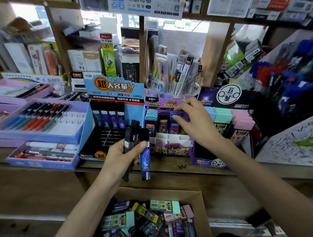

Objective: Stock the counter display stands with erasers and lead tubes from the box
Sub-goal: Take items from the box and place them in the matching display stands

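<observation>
Left fingers [116, 148] grip 3 dark lead tubes [145, 154], fanned upright. Right fingertips [183, 123] pinch blue-capped tube [174, 129], upright in purple stand [171, 150]. Below both: box [163, 192], mixed tubes and erasers.

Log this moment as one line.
left hand: grips lead tubes | right hand: pinches blue tube in purple stand | box: holds more stock

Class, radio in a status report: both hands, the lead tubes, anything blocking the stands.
Left hand gripping several dark lead tubes. Right hand pinching blue-capped tube in purple stand. Nothing blocking the empty slots.
</observation>
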The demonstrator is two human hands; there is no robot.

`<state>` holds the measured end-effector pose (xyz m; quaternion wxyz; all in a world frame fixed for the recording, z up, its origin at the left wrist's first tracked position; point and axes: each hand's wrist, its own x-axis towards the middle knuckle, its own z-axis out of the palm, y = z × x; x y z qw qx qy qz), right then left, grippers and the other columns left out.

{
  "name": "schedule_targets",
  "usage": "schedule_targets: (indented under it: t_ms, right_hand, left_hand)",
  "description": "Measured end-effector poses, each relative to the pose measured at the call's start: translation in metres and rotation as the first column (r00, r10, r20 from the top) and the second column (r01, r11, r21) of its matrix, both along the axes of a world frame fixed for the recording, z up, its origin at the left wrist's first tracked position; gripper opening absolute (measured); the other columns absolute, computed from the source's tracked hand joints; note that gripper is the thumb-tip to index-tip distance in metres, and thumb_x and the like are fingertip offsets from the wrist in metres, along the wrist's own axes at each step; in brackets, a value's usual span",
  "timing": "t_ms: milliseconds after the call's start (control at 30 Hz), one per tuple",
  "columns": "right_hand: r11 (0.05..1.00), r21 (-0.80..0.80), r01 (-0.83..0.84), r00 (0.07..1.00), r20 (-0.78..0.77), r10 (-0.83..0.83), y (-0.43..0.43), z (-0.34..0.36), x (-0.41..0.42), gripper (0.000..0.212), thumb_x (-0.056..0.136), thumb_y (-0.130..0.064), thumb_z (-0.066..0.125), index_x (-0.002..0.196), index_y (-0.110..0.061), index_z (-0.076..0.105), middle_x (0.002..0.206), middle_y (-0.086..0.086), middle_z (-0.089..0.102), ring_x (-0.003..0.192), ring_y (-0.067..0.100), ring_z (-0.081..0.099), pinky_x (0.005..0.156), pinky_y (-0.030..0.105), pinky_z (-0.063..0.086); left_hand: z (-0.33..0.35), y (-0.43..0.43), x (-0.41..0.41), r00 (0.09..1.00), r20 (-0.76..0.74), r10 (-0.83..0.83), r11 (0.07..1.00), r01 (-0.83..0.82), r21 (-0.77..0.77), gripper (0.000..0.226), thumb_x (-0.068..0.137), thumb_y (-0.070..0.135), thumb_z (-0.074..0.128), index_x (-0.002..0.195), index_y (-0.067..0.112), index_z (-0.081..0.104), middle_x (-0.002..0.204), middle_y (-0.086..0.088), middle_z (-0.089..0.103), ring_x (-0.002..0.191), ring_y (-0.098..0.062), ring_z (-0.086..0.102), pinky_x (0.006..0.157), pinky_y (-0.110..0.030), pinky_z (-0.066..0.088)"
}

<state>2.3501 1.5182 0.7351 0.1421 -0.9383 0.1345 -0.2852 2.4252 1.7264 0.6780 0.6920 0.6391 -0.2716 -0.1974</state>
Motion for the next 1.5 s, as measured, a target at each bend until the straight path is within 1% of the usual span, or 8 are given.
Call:
schedule_targets:
  t_ms: [100,200,467,600,700,1000,1300,1500]
  right_hand:
    - [0.936,0.319,-0.150,0.988,0.024,0.150,0.025,0.003,-0.011,0.014,0.089,-0.028,0.060,0.101,-0.022,0.064,0.091,-0.013,0.054,0.085,-0.002,0.052,0.073,0.005,0.038]
    - [0.691,0.685,-0.230,0.955,0.022,0.296,0.050,-0.002,-0.014,0.009,0.089,-0.025,0.061,0.098,-0.024,0.064,0.090,-0.010,0.065,0.083,0.002,0.062,0.071,0.014,0.050]
    - [0.602,0.757,-0.255,0.959,0.117,0.259,0.057,0.008,0.002,0.006,0.089,-0.011,0.061,0.085,-0.015,0.061,0.074,0.003,0.066,0.062,0.007,0.065,0.055,0.018,0.050]
    - [0.641,0.719,-0.270,0.962,0.226,0.151,0.052,0.030,0.031,0.011,0.088,-0.008,0.062,0.080,-0.016,0.059,0.077,0.006,0.066,0.061,0.007,0.066,0.055,0.019,0.052]
    - [0.778,0.592,-0.211,0.972,0.213,0.101,0.052,0.037,0.058,0.012,0.088,-0.011,0.062,0.079,-0.018,0.057,0.079,0.002,0.066,0.065,0.011,0.066,0.068,0.030,0.056]
    - [0.981,0.139,-0.137,0.990,0.043,0.132,0.061,0.020,0.100,0.015,0.087,-0.019,0.065,0.100,-0.010,0.067,0.091,0.001,0.069,0.080,0.009,0.058,0.075,0.020,0.042]
    - [0.995,0.088,-0.056,0.998,-0.029,0.058,0.064,0.008,0.110,0.022,0.088,-0.023,0.065,0.106,-0.011,0.068,0.099,0.004,0.071,0.093,0.019,0.064,0.083,0.036,0.052]
    - [0.999,-0.049,-0.023,0.999,0.028,0.025,0.065,-0.003,0.113,0.017,0.089,-0.020,0.060,0.105,-0.014,0.057,0.093,0.005,0.067,0.090,0.024,0.057,0.062,0.029,0.039]
  left_hand:
    - [0.002,-0.001,-0.001,1.000,-0.014,-0.023,1.000,0.023,-0.001,0.015,0.067,0.041,0.069,0.059,0.029,0.064,0.046,0.005,0.049,0.045,-0.007,0.046,0.050,-0.013,0.041]
    - [0.004,-0.005,-0.006,0.998,-0.041,-0.057,0.998,0.056,-0.025,0.013,0.067,0.038,0.069,0.059,0.028,0.065,0.046,0.006,0.050,0.042,-0.006,0.044,0.045,-0.014,0.039]
    - [0.008,0.007,-0.002,0.999,0.026,0.047,0.999,-0.047,0.005,0.031,0.073,0.042,0.061,0.087,0.014,0.062,0.048,0.007,0.049,0.046,-0.004,0.045,0.045,-0.015,0.038]
    - [0.011,0.023,0.015,0.973,-0.169,0.159,0.987,-0.158,0.015,0.022,0.087,0.039,0.058,0.087,0.017,0.063,0.063,0.002,0.058,0.050,-0.006,0.051,0.047,-0.023,0.039]
    - [0.011,0.035,0.026,0.943,-0.294,0.154,0.984,-0.173,-0.040,0.012,0.093,0.024,0.052,0.093,0.016,0.061,0.069,0.005,0.063,0.051,-0.005,0.053,0.047,-0.021,0.040]
    - [0.006,0.064,0.031,1.000,-0.010,0.020,0.996,-0.021,-0.083,0.028,0.087,0.035,0.051,0.085,0.008,0.054,0.062,0.004,0.060,0.052,-0.008,0.050,0.050,-0.015,0.042]
    - [-0.002,0.070,0.038,0.996,0.088,0.019,0.997,-0.012,-0.074,0.027,0.093,0.035,0.045,0.083,0.011,0.050,0.057,0.002,0.052,0.049,-0.013,0.046,0.052,-0.017,0.042]
    - [-0.011,0.069,0.045,0.993,0.116,0.019,0.999,-0.013,-0.050,0.027,0.091,0.040,0.047,0.081,0.016,0.051,0.059,0.001,0.054,0.049,-0.013,0.047,0.054,-0.017,0.043]
